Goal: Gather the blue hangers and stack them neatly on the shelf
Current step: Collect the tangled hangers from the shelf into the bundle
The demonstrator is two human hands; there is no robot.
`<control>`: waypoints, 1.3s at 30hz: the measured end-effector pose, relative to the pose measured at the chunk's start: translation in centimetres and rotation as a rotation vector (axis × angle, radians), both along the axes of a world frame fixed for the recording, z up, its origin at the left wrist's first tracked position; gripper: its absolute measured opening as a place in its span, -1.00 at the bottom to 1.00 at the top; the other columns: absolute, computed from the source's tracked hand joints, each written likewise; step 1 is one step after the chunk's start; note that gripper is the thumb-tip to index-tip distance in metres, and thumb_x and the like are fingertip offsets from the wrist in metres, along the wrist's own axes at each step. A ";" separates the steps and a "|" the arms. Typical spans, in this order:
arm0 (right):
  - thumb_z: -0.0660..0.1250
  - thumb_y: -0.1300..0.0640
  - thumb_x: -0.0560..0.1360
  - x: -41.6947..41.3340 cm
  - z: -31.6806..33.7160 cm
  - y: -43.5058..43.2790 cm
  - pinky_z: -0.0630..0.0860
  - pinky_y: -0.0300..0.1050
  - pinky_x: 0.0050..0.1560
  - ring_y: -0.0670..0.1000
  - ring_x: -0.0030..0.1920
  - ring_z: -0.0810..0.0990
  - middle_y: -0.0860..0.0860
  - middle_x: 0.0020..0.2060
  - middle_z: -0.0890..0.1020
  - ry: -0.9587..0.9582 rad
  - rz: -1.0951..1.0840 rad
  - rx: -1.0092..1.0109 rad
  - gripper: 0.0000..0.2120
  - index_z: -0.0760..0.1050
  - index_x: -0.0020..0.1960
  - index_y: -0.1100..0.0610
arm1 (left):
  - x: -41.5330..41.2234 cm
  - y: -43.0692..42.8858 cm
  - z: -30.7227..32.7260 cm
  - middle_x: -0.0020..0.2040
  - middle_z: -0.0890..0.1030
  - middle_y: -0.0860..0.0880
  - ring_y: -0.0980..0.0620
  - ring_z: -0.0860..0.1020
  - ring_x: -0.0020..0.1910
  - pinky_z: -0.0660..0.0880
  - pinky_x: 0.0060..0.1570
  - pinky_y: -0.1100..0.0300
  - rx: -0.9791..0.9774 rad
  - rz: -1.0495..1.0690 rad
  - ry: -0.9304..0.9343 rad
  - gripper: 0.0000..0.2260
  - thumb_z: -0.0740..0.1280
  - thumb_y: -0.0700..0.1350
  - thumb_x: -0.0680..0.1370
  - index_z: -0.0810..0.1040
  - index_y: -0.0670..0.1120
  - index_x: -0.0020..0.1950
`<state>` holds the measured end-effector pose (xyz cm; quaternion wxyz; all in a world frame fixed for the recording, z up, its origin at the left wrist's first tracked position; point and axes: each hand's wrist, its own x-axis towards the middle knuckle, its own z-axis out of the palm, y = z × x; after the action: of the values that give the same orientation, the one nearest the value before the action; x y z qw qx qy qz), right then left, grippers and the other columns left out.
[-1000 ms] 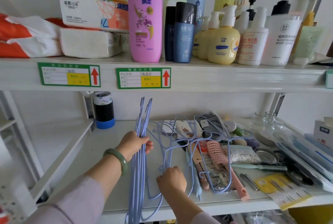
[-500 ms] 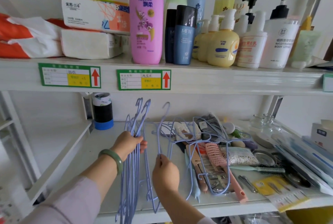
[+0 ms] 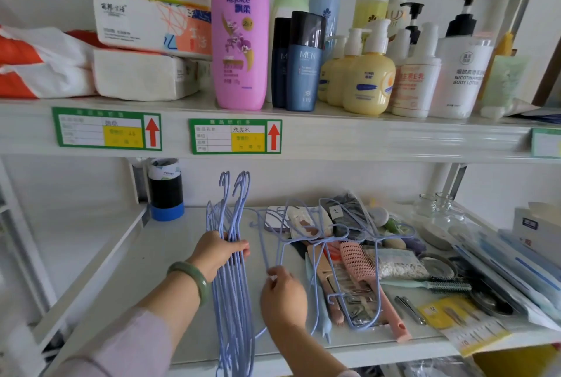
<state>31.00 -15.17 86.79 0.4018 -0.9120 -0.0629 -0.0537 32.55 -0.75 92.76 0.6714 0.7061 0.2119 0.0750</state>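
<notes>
My left hand (image 3: pixel 219 252) grips a bundle of several thin blue hangers (image 3: pixel 233 294), held on edge with the hooks pointing up toward the back of the lower shelf (image 3: pixel 170 258). My right hand (image 3: pixel 282 294) pinches the wire of another blue hanger (image 3: pixel 264 243), which lies just right of the bundle. More blue hangers (image 3: pixel 376 279) lie tangled over combs and toiletries to the right.
A pink brush (image 3: pixel 359 267), a wooden comb, nail clippers (image 3: pixel 409 310) and packets crowd the shelf's right half. A black and blue tape roll stack (image 3: pixel 166 191) stands at the back left. Bottles and tissue packs fill the upper shelf (image 3: pixel 334 134).
My right hand has come down from holding a hanger upright and now grips one lying lower, just right of the bundle. The bundle in my left hand has barely moved.
</notes>
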 end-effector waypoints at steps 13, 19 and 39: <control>0.15 0.13 0.50 1.6 -0.4 -0.6 0.51 -0.10 -0.01 0.15 0.05 0.60 0.13 0.03 0.65 0.179 -0.106 -0.014 -0.76 0.52 0.06 0.18 | -1.5 1.5 1.3 -0.26 0.63 -0.20 0.14 0.62 -0.54 0.58 -0.49 0.32 0.048 -0.010 0.013 -0.94 0.37 -0.36 0.47 0.55 -0.34 -0.09; 0.16 0.11 0.56 -0.9 0.0 -0.3 0.35 -0.18 -0.29 0.09 -0.22 0.62 0.02 -0.34 0.58 -0.121 0.084 0.189 -0.70 0.49 0.24 0.10 | -0.7 0.8 1.6 -0.23 0.66 -0.17 0.10 0.66 -0.40 0.58 -0.43 0.33 0.050 -0.028 0.001 -0.90 0.38 -0.31 0.48 0.59 -0.35 -0.06; 0.13 0.15 0.50 0.2 0.3 -5.0 0.53 -0.09 0.12 0.03 0.19 0.52 0.04 0.19 0.54 -0.026 -0.051 -0.244 -0.64 0.38 0.28 0.05 | 0.3 -1.9 0.8 -0.28 0.69 -0.11 0.07 0.60 -0.40 0.48 -0.34 0.28 0.173 -0.067 0.080 -0.84 0.50 -0.18 0.38 0.58 -0.22 -0.16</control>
<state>31.17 -20.15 87.08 0.2857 -0.9546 -0.0509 -0.0678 32.81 -2.63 93.52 0.6009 0.7707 0.2077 0.0423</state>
